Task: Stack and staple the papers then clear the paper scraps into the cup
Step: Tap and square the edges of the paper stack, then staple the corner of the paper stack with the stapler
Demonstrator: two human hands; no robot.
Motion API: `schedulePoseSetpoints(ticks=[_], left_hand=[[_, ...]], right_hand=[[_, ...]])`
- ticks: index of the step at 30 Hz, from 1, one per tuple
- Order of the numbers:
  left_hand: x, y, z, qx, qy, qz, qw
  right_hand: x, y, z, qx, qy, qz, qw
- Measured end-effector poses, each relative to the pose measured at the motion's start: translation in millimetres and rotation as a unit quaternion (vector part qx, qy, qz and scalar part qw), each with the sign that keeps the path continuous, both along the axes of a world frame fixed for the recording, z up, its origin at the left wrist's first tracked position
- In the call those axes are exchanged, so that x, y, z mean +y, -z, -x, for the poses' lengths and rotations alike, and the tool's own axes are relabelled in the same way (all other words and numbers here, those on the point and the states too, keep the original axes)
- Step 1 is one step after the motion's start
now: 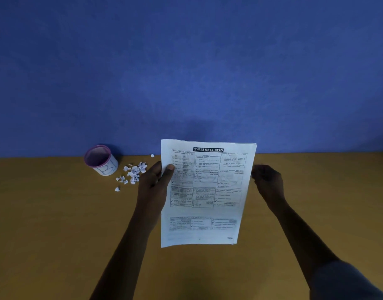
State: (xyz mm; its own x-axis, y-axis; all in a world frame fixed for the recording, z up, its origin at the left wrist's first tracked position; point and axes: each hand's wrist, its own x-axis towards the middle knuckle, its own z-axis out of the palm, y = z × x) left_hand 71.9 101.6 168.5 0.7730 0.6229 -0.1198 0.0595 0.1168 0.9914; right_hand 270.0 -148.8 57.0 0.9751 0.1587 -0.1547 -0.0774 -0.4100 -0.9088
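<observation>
Hiding most fingers, the papers (205, 191) sit pinched in the left hand (155, 182); right hand (267, 180) grip unclear at their edge.

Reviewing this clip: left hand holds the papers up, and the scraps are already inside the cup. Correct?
Not quite. The left hand does hold the papers, but the head view shows the scraps lying on the table beside the cup, not inside.
</observation>
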Motion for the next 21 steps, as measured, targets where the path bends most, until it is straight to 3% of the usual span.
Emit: schedulePoseSetpoints(ticks=[3, 7, 16, 21], left_hand=[[-1, 2, 1, -0.007, 0.004, 0.006, 1.0], [0, 5, 2, -0.015, -0.002, 0.016, 1.0], [2, 5, 0, -0.02, -0.008, 0.039, 0.999], [3, 6, 1, -0.029, -0.006, 0.052, 0.998]], right_hand=[[-6, 28, -27, -0.076, -0.008, 0.185, 0.98], [-14, 59, -47, -0.064, -0.056, 0.337, 0.938], [-19, 81, -57, -0.09, -0.075, 0.391, 0.913], [-14, 77, -59, -0.077, -0.031, 0.414, 0.906]])
